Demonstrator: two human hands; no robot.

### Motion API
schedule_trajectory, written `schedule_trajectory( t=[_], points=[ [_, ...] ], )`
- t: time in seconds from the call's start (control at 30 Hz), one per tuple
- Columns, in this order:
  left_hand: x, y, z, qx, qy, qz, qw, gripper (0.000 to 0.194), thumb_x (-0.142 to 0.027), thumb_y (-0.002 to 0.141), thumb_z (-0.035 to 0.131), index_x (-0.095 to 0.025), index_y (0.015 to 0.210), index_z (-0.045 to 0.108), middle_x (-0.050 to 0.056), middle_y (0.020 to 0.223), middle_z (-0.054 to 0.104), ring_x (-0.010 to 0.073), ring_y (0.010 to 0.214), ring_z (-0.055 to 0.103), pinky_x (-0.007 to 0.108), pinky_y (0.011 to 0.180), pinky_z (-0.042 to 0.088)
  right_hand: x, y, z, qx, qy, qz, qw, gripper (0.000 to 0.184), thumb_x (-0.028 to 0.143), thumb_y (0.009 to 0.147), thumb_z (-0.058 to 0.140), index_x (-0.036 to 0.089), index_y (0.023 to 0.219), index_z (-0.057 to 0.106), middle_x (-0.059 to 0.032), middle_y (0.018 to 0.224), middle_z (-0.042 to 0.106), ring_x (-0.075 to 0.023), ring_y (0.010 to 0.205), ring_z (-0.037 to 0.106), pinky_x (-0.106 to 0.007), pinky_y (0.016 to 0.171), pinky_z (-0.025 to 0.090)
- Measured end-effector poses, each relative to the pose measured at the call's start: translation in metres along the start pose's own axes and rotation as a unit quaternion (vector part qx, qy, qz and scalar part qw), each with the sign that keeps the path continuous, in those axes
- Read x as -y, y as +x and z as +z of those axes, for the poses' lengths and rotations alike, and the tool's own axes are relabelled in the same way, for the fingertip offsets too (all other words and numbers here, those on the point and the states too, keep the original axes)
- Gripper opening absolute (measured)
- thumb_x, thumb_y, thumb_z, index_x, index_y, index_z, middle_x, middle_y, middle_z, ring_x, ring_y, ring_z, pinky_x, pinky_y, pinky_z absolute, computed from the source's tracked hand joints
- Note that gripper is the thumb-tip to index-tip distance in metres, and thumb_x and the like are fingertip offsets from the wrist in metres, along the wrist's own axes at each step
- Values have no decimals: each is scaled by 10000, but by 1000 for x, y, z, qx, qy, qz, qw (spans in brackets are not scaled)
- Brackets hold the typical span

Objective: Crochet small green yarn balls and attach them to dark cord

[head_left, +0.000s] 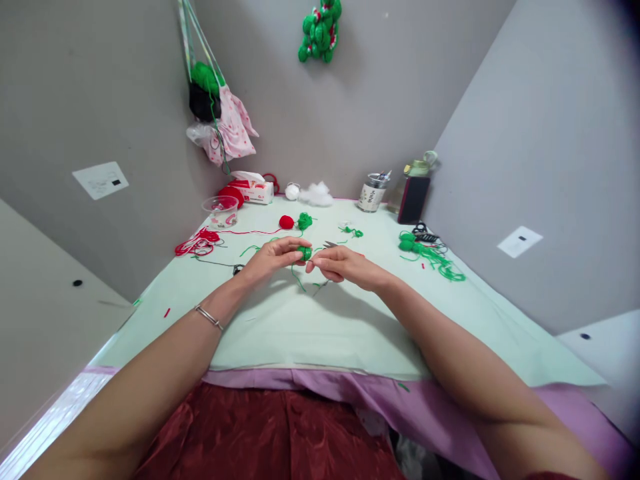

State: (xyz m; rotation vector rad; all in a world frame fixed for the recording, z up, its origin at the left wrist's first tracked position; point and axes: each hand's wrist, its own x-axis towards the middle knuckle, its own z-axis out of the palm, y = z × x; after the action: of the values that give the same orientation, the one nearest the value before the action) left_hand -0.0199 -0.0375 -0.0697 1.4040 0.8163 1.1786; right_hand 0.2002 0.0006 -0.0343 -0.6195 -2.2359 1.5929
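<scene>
In my left hand (277, 257), the fingers and thumb are closed around a small green crocheted piece (305, 253), held just above the table. A loose green yarn tail (299, 280) dangles below it. My right hand (345, 263) is pinched right beside that piece, on a thin needle-like tool (313, 260); whether it is a needle or a hook I cannot tell. Behind my right hand lie scissors (330, 245), their blades showing and the rest mostly covered. Just beyond are a red yarn ball (286, 222) and a green yarn bundle (305, 221).
Red yarn strands (200, 243) and a clear plastic tub (221, 212) are at left, near a tissue box (257, 193). White stuffing (317, 194) lies at the back. A pen pot (373, 195), a phone (414, 200) and green yarn pieces (435, 257) are on the right.
</scene>
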Motion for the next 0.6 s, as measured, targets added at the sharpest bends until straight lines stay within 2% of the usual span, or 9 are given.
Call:
schedule_trajectory(
  t=[0.07, 0.17, 0.3, 0.4, 0.47, 0.53, 0.6],
  points=[
    [-1, 0, 1, -3, 21, 9, 1000, 349, -334, 805, 747, -206, 1126, 697, 44, 986, 697, 162, 906, 642, 326, 901, 476, 1, 1, 0, -11, 38, 1, 999, 360, 473, 899, 588, 129, 911, 693, 91, 500, 303, -73, 488, 232, -230, 499, 221],
    [-3, 0, 4, -26, 44, 25, 998, 400, -302, 769, 782, -204, 1143, 680, 27, 925, 687, 147, 859, 627, 289, 823, 465, 2, 4, 4, -36, 92, 21, 995, 325, 448, 872, 623, 128, 859, 681, 93, 512, 256, -72, 493, 171, -239, 485, 140],
    [-7, -2, 10, -22, 50, 38, 998, 313, -321, 768, 780, -167, 1027, 697, 40, 872, 694, 163, 858, 633, 294, 812, 463, 10, 5, 9, -45, 135, 13, 990, 308, 450, 860, 642, 145, 827, 663, 89, 532, 230, -70, 494, 152, -240, 480, 135],
    [-5, -3, 13, -24, 43, 31, 998, 281, -322, 786, 760, -167, 1011, 695, 29, 829, 694, 157, 823, 632, 295, 801, 475, 20, 0, 8, -12, 71, -8, 997, 346, 480, 889, 605, 144, 855, 677, 79, 523, 281, -71, 490, 205, -240, 485, 182],
    [-2, -3, 12, -30, 30, 9, 999, 280, -329, 796, 747, -171, 1021, 690, 17, 807, 684, 143, 783, 625, 291, 787, 484, 24, -4, 3, -5, -9, -15, 1000, 390, 503, 918, 553, 139, 892, 690, 47, 562, 409, -71, 491, 282, -243, 492, 229],
    [1, -2, 11, -41, -2, -21, 999, 301, -331, 786, 755, -175, 1033, 681, 12, 836, 680, 126, 745, 619, 288, 776, 496, 23, -6, -4, -62, -82, -13, 995, 414, 511, 934, 506, 142, 940, 694, 3, 673, 550, -75, 504, 349, -247, 502, 275],
    [0, -1, 9, -62, -43, -41, 996, 329, -323, 765, 773, -179, 1042, 670, 14, 890, 678, 109, 712, 617, 285, 762, 508, 17, -6, -12, -165, -151, -3, 975, 398, 482, 942, 476, 147, 959, 690, -9, 702, 592, -87, 526, 389, -248, 527, 308]
  ],
)
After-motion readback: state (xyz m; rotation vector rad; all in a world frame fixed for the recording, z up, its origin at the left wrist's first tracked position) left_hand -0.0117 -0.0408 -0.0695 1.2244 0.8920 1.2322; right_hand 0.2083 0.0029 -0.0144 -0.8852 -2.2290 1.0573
